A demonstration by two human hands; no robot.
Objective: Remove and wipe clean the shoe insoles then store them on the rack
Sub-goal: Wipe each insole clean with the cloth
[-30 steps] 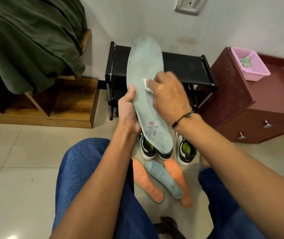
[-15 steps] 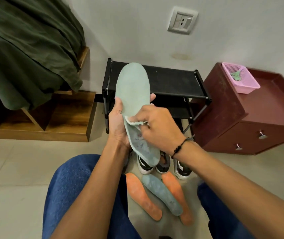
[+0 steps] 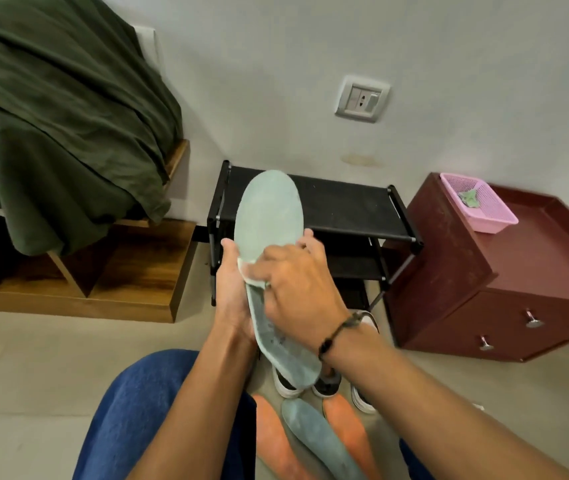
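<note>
The left hand is gripping the pale green insole at mid-length; the right hand is pinching a white wipe against it. It appears light and flexible, so supporting it at the waist seems advisable.

Single view, head-worn, wide-angle. Aimed forward and down over both forearms toward the floor and the wall ahead. Close on the left hand and right hand (centre of frame); black rack just beyond, knees at the lower edge. No second view to overlap.
</note>
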